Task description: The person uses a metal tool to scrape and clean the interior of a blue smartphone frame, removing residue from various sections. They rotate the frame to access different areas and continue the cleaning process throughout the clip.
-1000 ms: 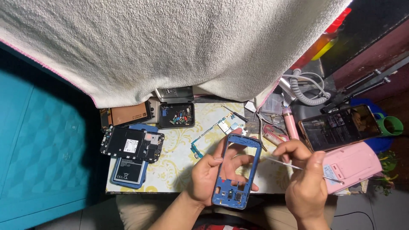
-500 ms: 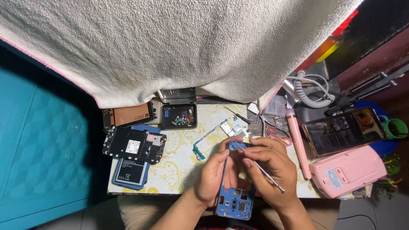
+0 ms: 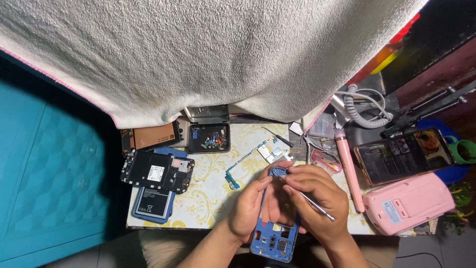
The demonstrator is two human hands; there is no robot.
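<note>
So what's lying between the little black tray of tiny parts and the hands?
In the head view, a long green circuit board lies on the patterned mat between the black tray and the hands.

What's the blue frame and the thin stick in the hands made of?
The blue phone frame looks like plastic: even colour, dull sheen, moulded cut-outs. The thin tool in the right hand looks like metal: silvery and shiny. The left hand steadies the frame.

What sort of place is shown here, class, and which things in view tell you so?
Most likely a small phone-repair bench. The left hand holds a stripped blue phone frame while the right hand works on it with a thin metal tool. A loose circuit board and a black tray of tiny parts lie nearby.
</note>
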